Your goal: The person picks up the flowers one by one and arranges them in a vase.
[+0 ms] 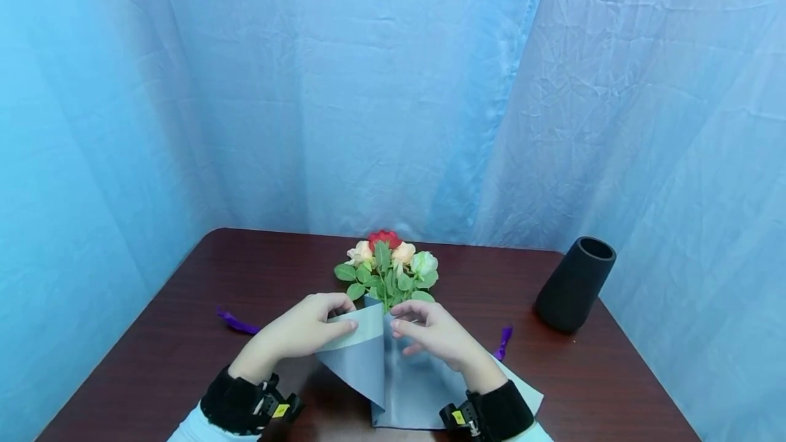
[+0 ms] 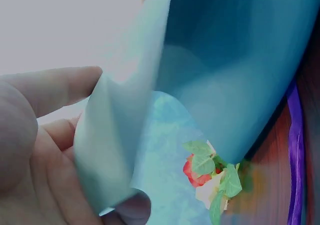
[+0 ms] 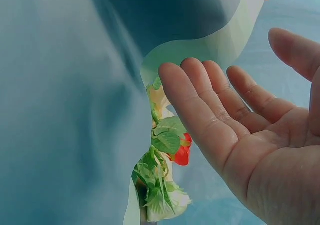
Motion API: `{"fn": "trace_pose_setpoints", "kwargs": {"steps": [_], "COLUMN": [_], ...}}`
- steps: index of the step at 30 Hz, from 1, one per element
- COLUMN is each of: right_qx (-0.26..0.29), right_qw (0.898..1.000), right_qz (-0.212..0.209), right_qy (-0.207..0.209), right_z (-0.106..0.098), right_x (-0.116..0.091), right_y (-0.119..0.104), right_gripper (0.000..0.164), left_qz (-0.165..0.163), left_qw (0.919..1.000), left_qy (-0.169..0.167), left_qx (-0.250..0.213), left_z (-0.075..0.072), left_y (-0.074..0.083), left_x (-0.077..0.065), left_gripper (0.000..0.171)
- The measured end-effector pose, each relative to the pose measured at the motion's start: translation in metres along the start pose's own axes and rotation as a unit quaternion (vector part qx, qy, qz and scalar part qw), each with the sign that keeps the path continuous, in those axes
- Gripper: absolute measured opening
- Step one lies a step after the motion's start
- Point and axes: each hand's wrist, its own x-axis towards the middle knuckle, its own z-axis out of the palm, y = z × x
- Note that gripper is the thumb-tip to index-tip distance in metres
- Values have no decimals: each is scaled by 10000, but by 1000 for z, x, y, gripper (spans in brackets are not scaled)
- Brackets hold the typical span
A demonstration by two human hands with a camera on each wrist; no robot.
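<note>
Fingers of the left hand [image 1: 312, 325] pinch a raised edge of blue paper [image 1: 420, 391], flowers [image 1: 387, 270] just beyond; the right hand [image 1: 432, 333] — fingers loosely extended — grips nothing. Light, even tension should avoid creases.

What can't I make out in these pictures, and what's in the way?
Lower end of the bunch of flowers: head view, hidden by the blue paper.
Middle of the purple ribbon: head view, hidden behind the left hand and the blue paper.
Inside bottom of the black vase: head view, hidden by its own wall.
Left sleeve: head view, cut off by the bottom edge.
</note>
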Motion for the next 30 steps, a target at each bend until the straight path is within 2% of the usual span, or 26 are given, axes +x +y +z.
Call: {"fn": "trace_pose_setpoints", "kwargs": {"steps": [5, 11, 16, 20, 30], "right_qx": [-55, -96, -54, -82, -589], "right_qw": [10000, 9998, 9991, 9984, 9920], "right_qz": [-42, -86, -137, -115, -7], "right_qy": [4, -161, -388, -551, -1112], "right_z": [-1, 5, 15, 24, 45], "right_x": [0, 4, 7, 9, 12], "right_y": [1, 3, 1, 1, 1], "right_gripper": [50, 50, 43, 42, 31], "left_qz": [-68, -237, -302, -477, -914], "left_qw": [9998, 9991, 9983, 9954, 9884], "left_qy": [58, 97, -231, -503, -715], "left_qx": [174, 326, 451, 657, 979], "left_z": [-5, -18, -28, -32, -33], "left_y": [-6, -22, -37, -47, -63], "left_x": [-3, -18, -34, -43, -55], "left_gripper": [10, 15, 19, 19, 24]}}
